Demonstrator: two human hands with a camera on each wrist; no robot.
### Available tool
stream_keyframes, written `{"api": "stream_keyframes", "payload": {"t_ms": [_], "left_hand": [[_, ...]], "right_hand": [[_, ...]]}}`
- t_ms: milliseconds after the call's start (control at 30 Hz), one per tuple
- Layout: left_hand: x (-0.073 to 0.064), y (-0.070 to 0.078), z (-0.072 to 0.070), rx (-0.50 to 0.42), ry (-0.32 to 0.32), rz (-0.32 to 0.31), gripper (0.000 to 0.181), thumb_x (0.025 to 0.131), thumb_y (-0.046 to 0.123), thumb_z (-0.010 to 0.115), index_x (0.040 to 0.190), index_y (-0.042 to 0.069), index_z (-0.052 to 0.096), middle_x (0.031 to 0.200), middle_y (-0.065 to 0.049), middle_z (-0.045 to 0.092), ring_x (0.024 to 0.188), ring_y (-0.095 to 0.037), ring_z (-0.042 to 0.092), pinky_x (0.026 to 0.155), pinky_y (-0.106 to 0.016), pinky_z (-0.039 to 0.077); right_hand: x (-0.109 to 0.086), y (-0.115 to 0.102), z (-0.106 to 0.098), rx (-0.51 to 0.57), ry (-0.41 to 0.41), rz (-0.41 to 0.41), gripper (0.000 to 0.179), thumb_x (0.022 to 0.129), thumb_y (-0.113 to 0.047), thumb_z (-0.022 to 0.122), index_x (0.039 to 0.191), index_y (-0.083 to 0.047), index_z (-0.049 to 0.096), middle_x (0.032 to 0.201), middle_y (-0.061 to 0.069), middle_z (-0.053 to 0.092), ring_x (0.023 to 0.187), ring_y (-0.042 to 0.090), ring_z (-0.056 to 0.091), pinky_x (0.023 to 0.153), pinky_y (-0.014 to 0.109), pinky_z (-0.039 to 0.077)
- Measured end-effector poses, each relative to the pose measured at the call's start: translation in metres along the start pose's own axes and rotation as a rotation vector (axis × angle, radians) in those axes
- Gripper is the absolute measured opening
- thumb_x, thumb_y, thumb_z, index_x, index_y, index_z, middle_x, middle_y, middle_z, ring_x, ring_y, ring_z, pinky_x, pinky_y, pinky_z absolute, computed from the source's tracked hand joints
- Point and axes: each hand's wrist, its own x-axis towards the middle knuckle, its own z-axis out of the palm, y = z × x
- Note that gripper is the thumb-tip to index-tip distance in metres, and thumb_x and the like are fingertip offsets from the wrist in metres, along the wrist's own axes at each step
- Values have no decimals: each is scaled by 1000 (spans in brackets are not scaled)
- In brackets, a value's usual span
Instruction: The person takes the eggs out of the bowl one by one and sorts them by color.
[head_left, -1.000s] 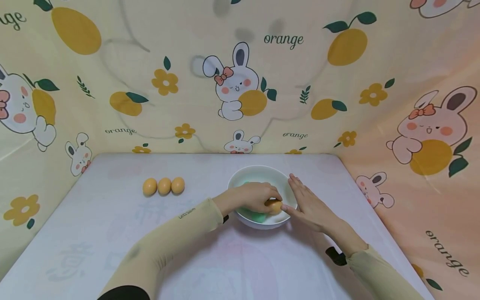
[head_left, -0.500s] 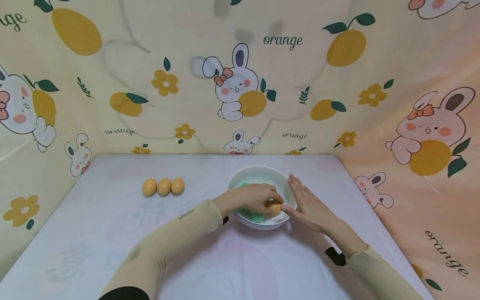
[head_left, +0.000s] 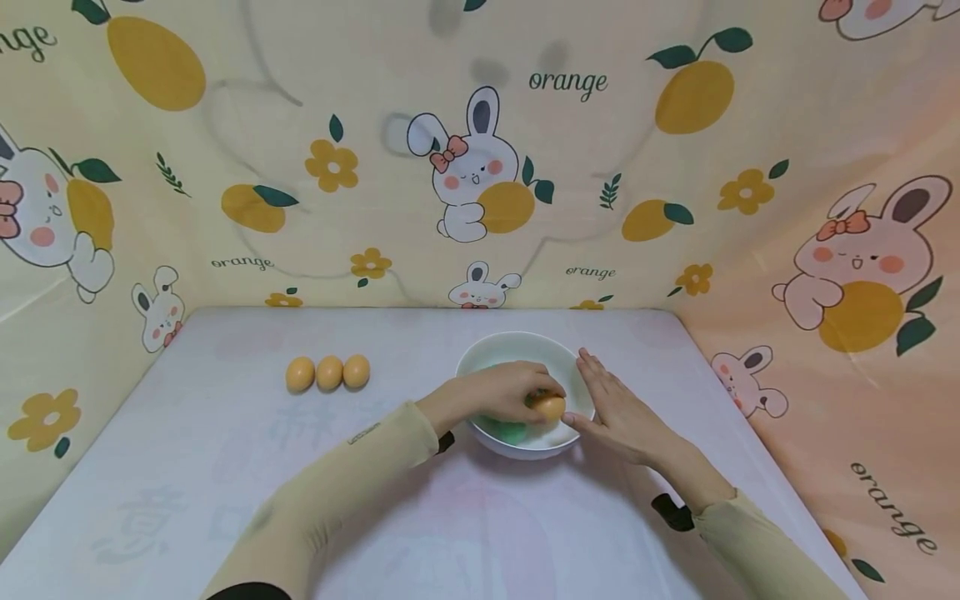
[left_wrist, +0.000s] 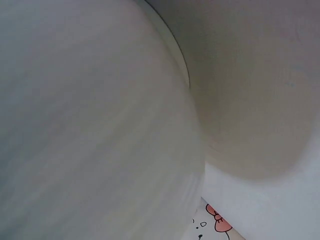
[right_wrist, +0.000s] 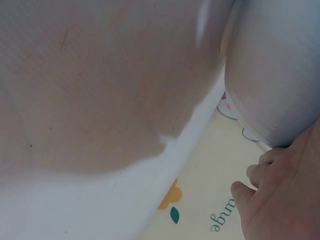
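A: Closest in, two beige sleeves (head_left: 337,471) stretch across the white table (head_left: 420,542)!

B: And the hands?

A: Look at the left hand (head_left: 506,393): dipped into the white bowl (head_left: 517,455), thumb and fingers curled about an egg (head_left: 552,407), a proper grip!

B: What about the right hand (head_left: 626,417)?

A: Grasping nothing! Fingers straight, laid along the bowl's right side, thumb over the rim, its tip right beside that egg. Touching? I can't tell.

B: So the egg sits where?

A: Inside the bowl, toward its right; a green piece (head_left: 504,430) shows under the left hand, mostly covered.

B: Farther out?

A: Three eggs (head_left: 329,373), lined up left of the bowl, and behind everything, a cloth (head_left: 330,229) of rabbits and oranges!
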Motion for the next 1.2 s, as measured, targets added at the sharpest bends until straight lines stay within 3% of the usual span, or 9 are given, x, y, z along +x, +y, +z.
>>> {"api": "stream_keyframes", "payload": {"t_ms": [267,533,667,867,1200], "left_hand": [[-10,-2,-4,-99,86,6,43,94,21,77,135,11,69,114,0,66,96,-14,60,88,-20,46],[-22,-8,-5,-194,200,-7,46,93,21,81,135,11,67,123,-2,68,101,-11,63,89,-19,50],[-30,-9,-8,-220,295,2,47,91,25,83,133,11,68,123,-1,69,100,-13,64,84,-23,53],[-43,-16,-13,-279,458,26,47,87,23,87,129,10,70,115,-1,69,95,-12,64,82,-40,59],[-66,-30,-20,-317,642,-27,48,85,16,88,128,7,69,119,-4,69,101,-15,67,81,-30,57]], "right_hand": [[0,0,1,6,5,-1,95,103,-57,54,165,2,11,174,15,7,159,38,12,124,59,19],[1,2,2,10,4,3,95,103,-58,54,165,1,11,174,15,7,159,39,12,124,59,20],[1,1,2,16,8,1,95,103,-56,54,164,2,12,174,16,8,158,39,12,124,60,20],[1,0,2,18,10,-1,94,104,-56,54,164,3,12,173,17,8,158,39,12,124,59,19],[2,1,3,15,29,-16,94,103,-55,56,164,4,13,173,19,9,158,40,14,124,59,20]]}}
